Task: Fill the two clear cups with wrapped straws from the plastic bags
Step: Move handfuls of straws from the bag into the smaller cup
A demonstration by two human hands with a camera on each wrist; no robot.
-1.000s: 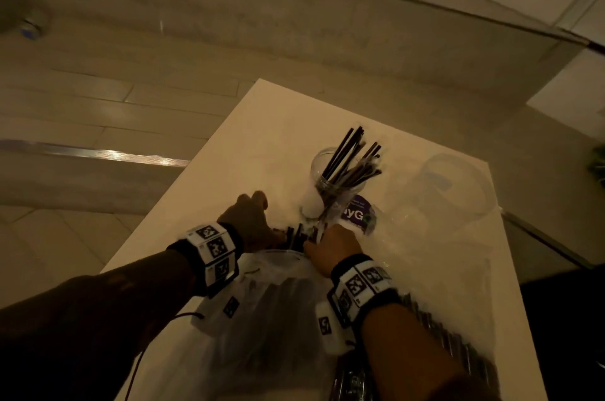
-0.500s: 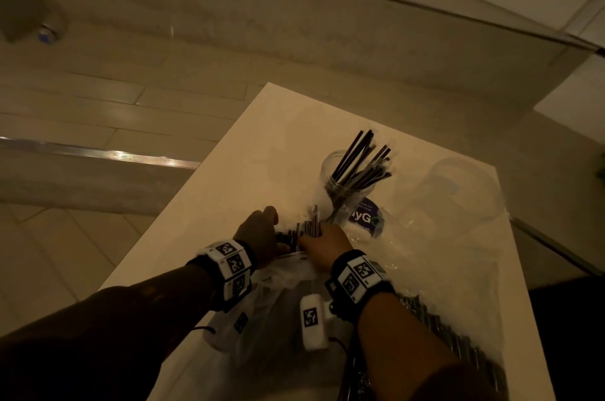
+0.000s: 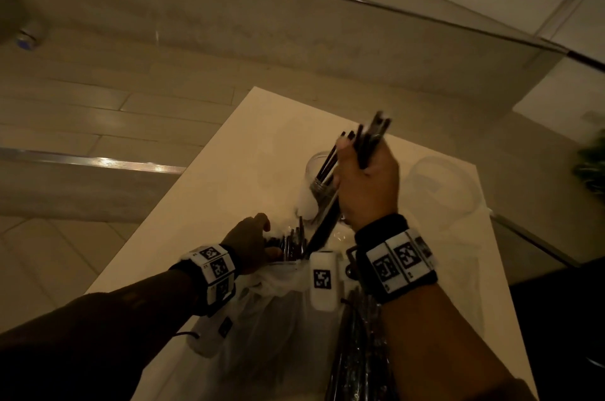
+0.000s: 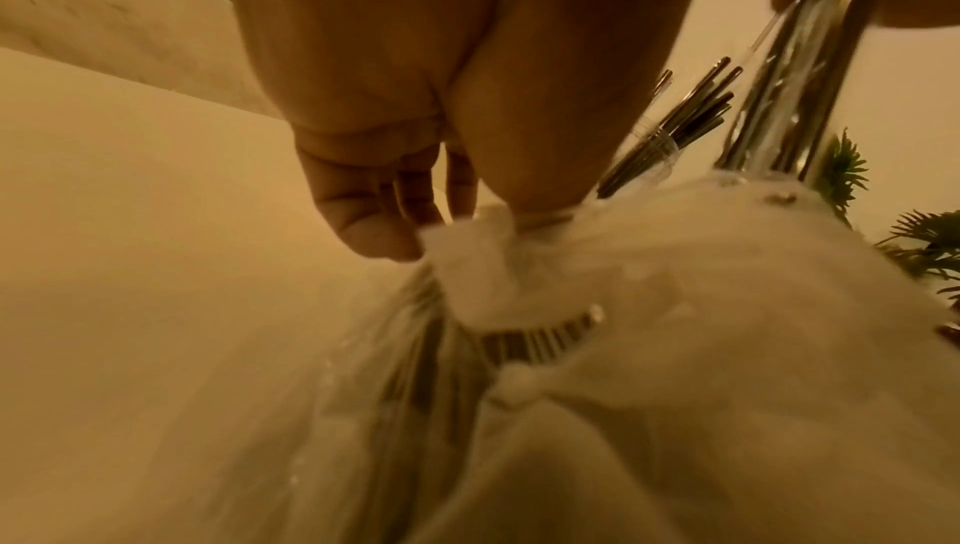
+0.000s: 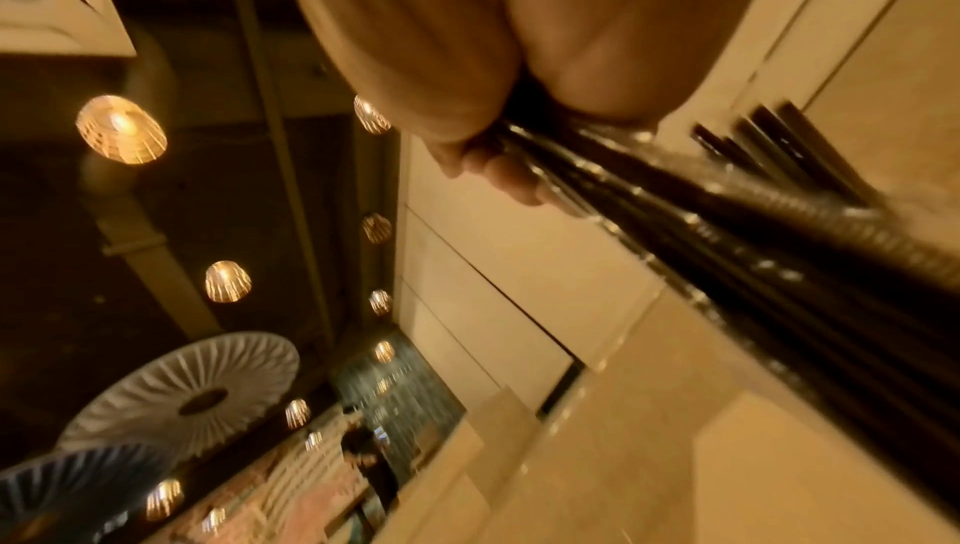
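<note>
Our right hand (image 3: 366, 184) grips a straw bundle (image 3: 373, 135) above the cup (image 3: 319, 171); left hand (image 3: 248, 245) pinches the bag (image 3: 294, 318) just beside it. We risk tipping the cup with trailing straws.

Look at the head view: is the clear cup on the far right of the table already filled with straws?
No. The right-hand clear cup looks empty, while the other cup holds dark straws and the right hand grips a bundle of straws.

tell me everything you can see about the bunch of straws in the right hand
The bunch of straws is a fistful of long, thin, dark straws in glossy clear wrappers. The right hand grips it near mid-length, fingers curled round it. It is tilted, upper ends fanning above the fist, lower ends still reaching down to the mouth of the plastic bag. It hangs right by the clear cup that already holds straws. It is motion-blurred.
</note>
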